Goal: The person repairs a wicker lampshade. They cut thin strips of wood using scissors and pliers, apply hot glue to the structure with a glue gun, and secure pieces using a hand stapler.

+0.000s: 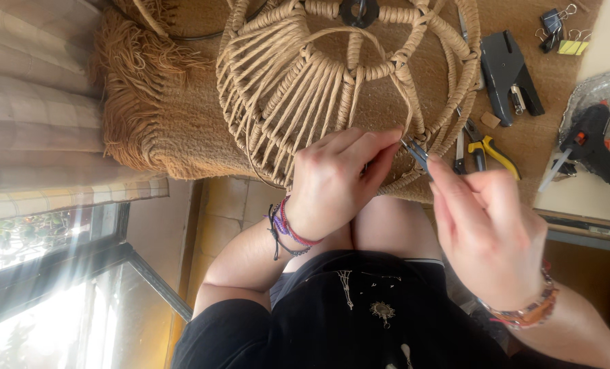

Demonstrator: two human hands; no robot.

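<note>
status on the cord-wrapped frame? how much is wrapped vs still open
Done: the round frame looks cord-wrapped around its rings, with many strands fanned across the left and lower sections. In hand: the left hand pinches the cord at the lower rim while the right hand holds small pliers at the same spot. Left: the right-side sections look open, only wrapped spokes. Glue gun lies aside on the table.
</note>
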